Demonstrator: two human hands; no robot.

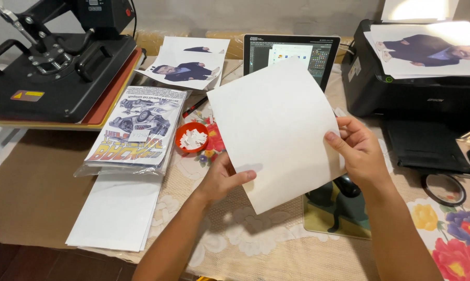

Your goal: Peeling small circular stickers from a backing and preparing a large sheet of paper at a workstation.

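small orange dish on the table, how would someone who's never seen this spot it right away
Start at the black heat press at the table's far left, then drop to the plastic-wrapped printed sheets in front of it. The orange dish sits at their right edge, near the left hand: the only small round thing there, filled with white scraps.

Left hand [222, 179] and right hand [357, 151] pinch a blank white sheet [276, 130] (tilted) above the floral tablecloth [448, 234].

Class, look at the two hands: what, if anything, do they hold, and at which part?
Both hold one blank white sheet of paper. The left hand pinches its lower left edge; the right hand grips its right edge.
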